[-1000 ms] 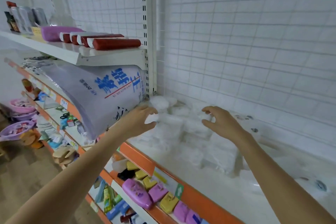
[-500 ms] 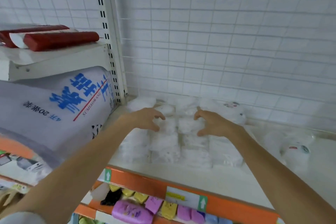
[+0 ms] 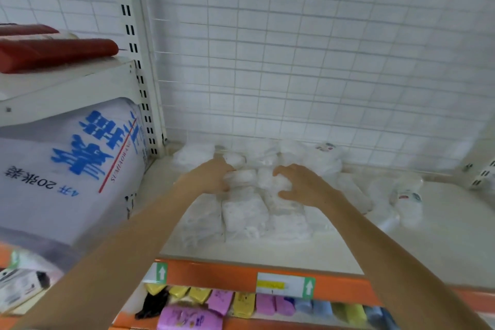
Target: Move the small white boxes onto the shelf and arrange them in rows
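1. The fingers (image 3: 278, 170) of the right hand (image 3: 302, 185) curl onto a white box (image 3: 281, 182), apparently grasping it.
2. The left hand (image 3: 209, 177) likewise curls round a neighbouring box (image 3: 241, 177).
3. The small white boxes (image 3: 243, 214) sit in blurred rows on the shelf (image 3: 428, 249), toward its far left, beside a large printed package (image 3: 67, 169).
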`<action>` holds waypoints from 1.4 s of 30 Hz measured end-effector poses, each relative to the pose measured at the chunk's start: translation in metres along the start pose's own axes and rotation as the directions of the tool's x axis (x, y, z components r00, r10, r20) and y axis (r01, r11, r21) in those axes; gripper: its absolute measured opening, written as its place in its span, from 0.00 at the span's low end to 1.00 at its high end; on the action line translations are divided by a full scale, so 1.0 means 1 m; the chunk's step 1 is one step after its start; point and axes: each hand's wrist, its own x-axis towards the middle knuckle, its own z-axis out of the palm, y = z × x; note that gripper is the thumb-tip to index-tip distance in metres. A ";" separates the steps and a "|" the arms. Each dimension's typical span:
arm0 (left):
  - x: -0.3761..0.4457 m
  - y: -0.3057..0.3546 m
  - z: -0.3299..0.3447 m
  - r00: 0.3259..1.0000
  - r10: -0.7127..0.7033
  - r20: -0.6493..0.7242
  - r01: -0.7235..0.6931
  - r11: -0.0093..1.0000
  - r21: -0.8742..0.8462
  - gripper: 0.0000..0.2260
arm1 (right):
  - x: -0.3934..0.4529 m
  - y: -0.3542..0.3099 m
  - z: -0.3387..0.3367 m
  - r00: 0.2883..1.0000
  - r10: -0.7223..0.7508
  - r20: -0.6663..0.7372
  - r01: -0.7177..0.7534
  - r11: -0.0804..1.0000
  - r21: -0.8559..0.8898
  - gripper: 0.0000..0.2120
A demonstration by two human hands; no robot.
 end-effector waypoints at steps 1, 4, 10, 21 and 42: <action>-0.001 -0.002 0.001 1.000 -0.004 -0.025 0.003 0.999 -0.037 0.22 | 0.000 0.001 0.000 1.000 0.006 -0.010 -0.005 0.999 0.048 0.20; -0.005 -0.013 0.001 0.987 -0.036 -0.155 0.002 0.977 -0.213 0.21 | -0.002 0.005 -0.007 0.995 0.040 -0.087 -0.015 0.962 0.273 0.16; -0.020 -0.012 -0.012 0.934 -0.137 -0.329 -0.132 0.724 -0.677 0.14 | -0.007 0.003 -0.021 0.959 0.202 -0.200 -0.036 0.785 0.619 0.08; -0.030 -0.007 -0.014 0.958 -0.254 -0.130 -0.122 0.046 -0.991 0.21 | -0.009 0.002 -0.027 0.936 0.342 -0.077 -0.002 0.226 0.974 0.11; -0.046 -0.018 -0.006 0.821 0.025 -0.570 -0.249 0.915 -0.318 0.30 | -0.076 0.004 -0.035 0.877 0.187 -0.443 -0.110 0.975 0.193 0.32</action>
